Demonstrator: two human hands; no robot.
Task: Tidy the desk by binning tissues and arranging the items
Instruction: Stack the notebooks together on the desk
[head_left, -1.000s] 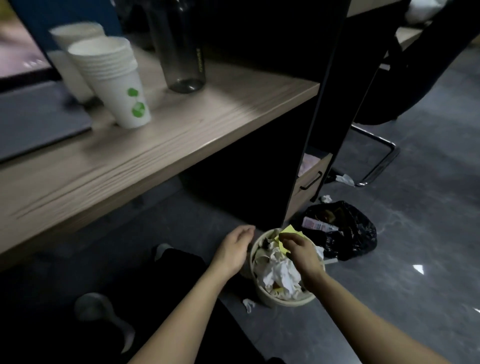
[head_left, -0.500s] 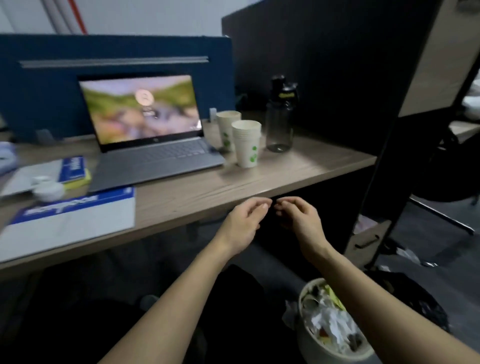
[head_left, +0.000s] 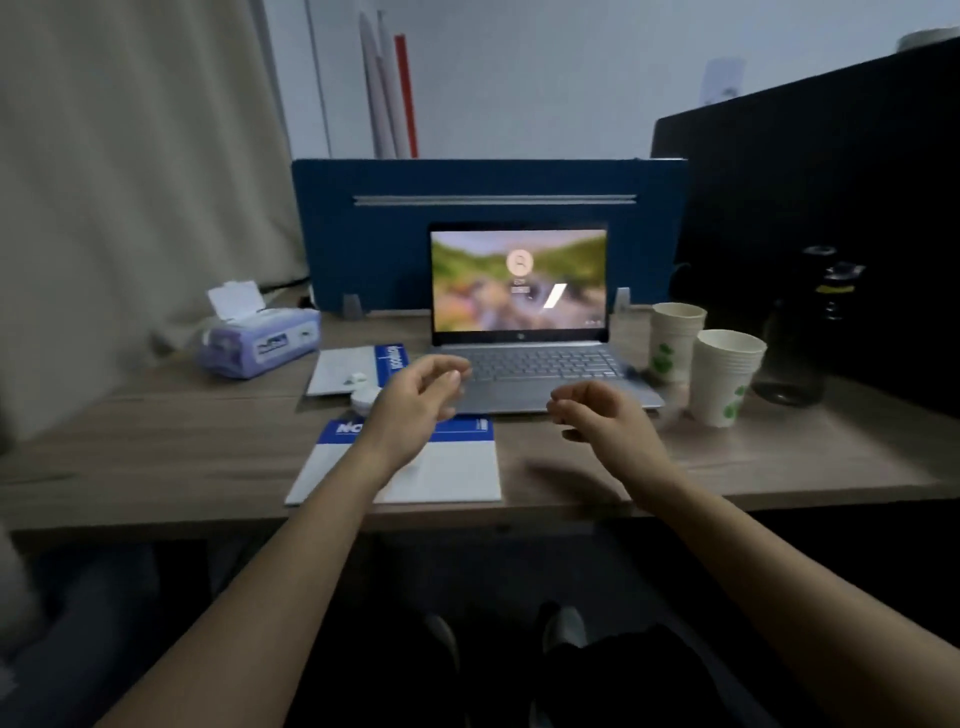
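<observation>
Our left hand (head_left: 415, 402) and right hand (head_left: 602, 415) hover loosely curled, holding nothing, above the worktop's (head_left: 779, 457) near edge, laptop (head_left: 524, 332) beyond.

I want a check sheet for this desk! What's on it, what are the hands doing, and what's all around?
Surface: wooden desk, mostly bare at the front corners.
Job's things: purple tissue pack, flap open, back left; open laptop, screen lit; white-and-blue notebook at the front edge; a second booklet behind it; two stacks of paper cups on the right; dark water bottle far right.
Clutter: small white round thing by the booklet; no loose tissues seen.
Grippers: left hand and right hand hover over the desk, fingers loosely curled, empty.
Cables: nothing seen.
Surroundings: blue divider, curtain, black partition.
</observation>
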